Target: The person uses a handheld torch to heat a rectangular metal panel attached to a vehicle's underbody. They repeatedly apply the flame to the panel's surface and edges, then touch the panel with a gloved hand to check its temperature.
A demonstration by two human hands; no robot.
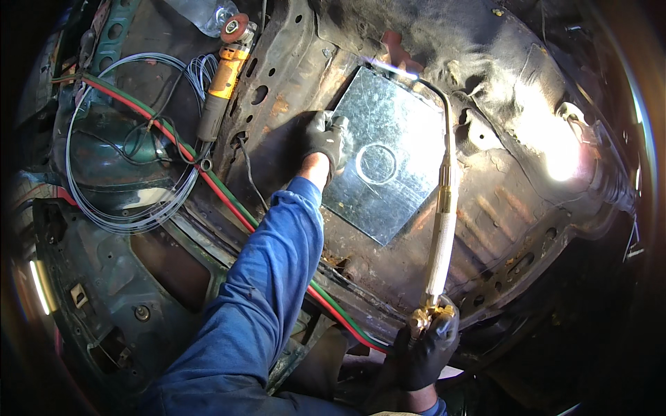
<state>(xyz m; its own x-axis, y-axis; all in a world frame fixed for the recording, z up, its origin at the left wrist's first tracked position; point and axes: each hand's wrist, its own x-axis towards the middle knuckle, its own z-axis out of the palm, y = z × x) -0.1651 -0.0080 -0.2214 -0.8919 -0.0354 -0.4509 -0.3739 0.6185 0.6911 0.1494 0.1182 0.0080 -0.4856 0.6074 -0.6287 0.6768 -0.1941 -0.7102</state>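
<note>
Your right hand (424, 353) is gripping the oxy-fuel torch (440, 253); your left hand (326, 144) is at the left edge of the metal sheet (385, 132), can't tell if pinching. Sheet's lying on rusty car-body panel (496, 229). Likely heating top edge; calls for steadiness.

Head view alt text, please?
A black-gloved right hand holds a slender brass-and-silver torch, its bent end near the top of a grey rectangular metal sheet; the black-gloved left hand is at the sheet's left edge.
</note>
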